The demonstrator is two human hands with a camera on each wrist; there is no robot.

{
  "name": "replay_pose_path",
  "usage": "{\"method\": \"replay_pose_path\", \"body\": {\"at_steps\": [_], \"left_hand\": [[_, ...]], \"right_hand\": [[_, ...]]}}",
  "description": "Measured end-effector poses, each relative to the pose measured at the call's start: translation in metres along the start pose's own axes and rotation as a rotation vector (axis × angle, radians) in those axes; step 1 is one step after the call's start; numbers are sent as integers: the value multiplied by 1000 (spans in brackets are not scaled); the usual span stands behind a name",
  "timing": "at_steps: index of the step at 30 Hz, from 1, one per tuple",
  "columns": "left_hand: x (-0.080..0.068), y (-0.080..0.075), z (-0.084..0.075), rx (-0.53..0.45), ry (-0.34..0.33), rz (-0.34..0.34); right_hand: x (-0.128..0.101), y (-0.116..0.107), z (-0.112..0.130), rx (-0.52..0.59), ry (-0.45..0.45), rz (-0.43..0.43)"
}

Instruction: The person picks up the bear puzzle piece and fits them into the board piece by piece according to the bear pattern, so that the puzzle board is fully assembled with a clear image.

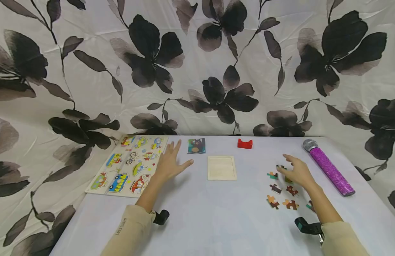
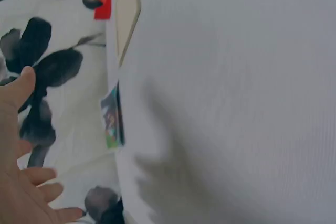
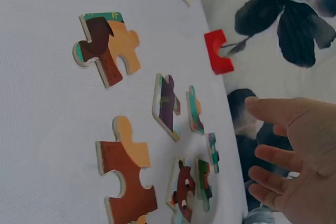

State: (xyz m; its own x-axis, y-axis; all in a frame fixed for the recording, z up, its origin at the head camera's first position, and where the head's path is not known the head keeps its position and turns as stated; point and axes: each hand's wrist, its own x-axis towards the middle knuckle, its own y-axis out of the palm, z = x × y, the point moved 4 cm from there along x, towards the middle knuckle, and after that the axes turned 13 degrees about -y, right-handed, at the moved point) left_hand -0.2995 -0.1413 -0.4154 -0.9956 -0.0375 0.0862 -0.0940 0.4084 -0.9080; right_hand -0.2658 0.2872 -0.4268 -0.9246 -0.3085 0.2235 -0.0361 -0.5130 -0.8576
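My left hand [image 1: 168,164] hovers with spread fingers near the right edge of a sticker-like vehicle board [image 1: 122,174]. It holds nothing. Over the loose jigsaw pieces [image 1: 290,204] at the right, my right hand [image 1: 299,172] is held with its fingers loosely bent and nothing between them. The right wrist view shows it apart from the pieces [image 3: 131,174], which carry brown, orange and green print. Between the hands lies a square wooden puzzle tray [image 1: 222,168]. A small picture card [image 1: 196,146] with a dark animal lies behind it, near the left hand.
A red notched block [image 1: 245,144] stands near the table's back edge. At the far right lies a glittery purple tube with a silver ball end [image 1: 328,167], like a microphone. A floral cloth [image 1: 216,71] hangs behind the white table [image 1: 216,220].
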Motion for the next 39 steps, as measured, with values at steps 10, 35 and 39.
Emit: {"method": "replay_pose_path", "body": {"at_steps": [10,35,39], "left_hand": [[0,52,-44,-168,101,185],[8,102,-55,-170,103,356],[8,105,-54,-173,106,356]], "right_hand": [[-9,18,-9,24,-8,65],[-10,26,-21,-48,-3,-13],[-10,26,-24,-56,33,-10]]}}
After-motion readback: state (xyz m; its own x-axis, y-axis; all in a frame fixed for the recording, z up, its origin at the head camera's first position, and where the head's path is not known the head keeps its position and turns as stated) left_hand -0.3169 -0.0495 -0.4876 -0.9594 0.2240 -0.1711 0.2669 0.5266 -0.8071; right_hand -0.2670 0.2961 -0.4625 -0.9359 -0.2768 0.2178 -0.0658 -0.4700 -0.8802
